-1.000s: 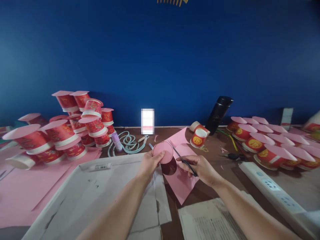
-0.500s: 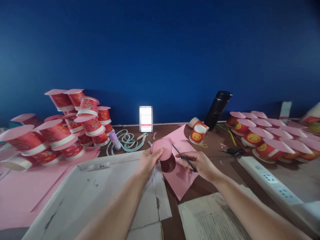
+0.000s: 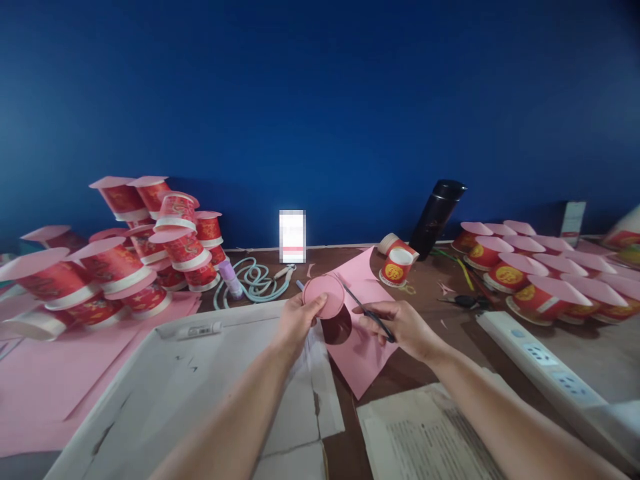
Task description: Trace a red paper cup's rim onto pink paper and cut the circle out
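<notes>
Between thumb and fingers, my left hand (image 3: 303, 317) pinches a round pink paper disc (image 3: 325, 293). Scissors (image 3: 370, 315) are gripped in my right hand (image 3: 400, 327), their blades pointing up and left at the disc's right edge. Beneath both hands lies a pink paper sheet (image 3: 367, 367) with round holes cut from it, the brown table showing through. Beyond the right hand, a red paper cup (image 3: 395, 268) with a yellow emblem stands upside down, and another cup (image 3: 391, 243) lies just behind it.
Stacked red cups (image 3: 107, 273) topped with pink paper stand left; more capped cups (image 3: 540, 267) fill the right. A black flask (image 3: 437, 217) leans against the blue wall. A power strip (image 3: 537, 357), keys (image 3: 465, 300), a pale blue cord (image 3: 255, 283), a glue stick (image 3: 200, 331) and white cardboard (image 3: 200, 400) lie around.
Almost nothing differs. The disc in my left hand sits slightly higher, and the view has shifted a little.
</notes>
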Demonstrator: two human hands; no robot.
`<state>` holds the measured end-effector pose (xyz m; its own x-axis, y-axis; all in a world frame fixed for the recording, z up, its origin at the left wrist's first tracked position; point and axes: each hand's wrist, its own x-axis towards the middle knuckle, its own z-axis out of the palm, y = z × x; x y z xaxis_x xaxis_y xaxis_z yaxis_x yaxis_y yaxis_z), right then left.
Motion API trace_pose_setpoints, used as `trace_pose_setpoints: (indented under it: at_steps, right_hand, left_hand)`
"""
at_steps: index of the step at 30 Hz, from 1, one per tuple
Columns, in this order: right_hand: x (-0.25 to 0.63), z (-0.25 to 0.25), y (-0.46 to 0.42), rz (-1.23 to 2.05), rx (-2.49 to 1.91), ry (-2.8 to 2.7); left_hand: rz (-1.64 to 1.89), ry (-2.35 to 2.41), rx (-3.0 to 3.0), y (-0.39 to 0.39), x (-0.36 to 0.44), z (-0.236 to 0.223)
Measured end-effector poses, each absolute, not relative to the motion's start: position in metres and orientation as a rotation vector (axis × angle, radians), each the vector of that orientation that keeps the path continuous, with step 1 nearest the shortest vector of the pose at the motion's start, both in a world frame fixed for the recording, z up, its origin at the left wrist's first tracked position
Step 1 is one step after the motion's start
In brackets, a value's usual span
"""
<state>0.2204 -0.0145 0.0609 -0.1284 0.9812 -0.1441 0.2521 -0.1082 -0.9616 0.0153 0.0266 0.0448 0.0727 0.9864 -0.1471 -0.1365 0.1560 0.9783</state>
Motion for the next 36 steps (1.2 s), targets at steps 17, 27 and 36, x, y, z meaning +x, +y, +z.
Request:
trace_pose_setpoints:
  at_steps: [17,27,36]
  right_hand:
    - [0.222,0.058,-0.013,1.287,-1.383,-1.441]
    - [0.218,0.065,-0.016,1.284,-1.453,-1.416]
    - [0.216,0.067,-0.017,1.309,-1.458,-1.431]
  left_hand:
    - [1.134,1.106,1.041,0.028,0.013,0.041]
    - [1.159,1.109,1.002,0.027,0.013,0.046]
    - [1.192,1.129,0.993,0.029,0.013,0.044]
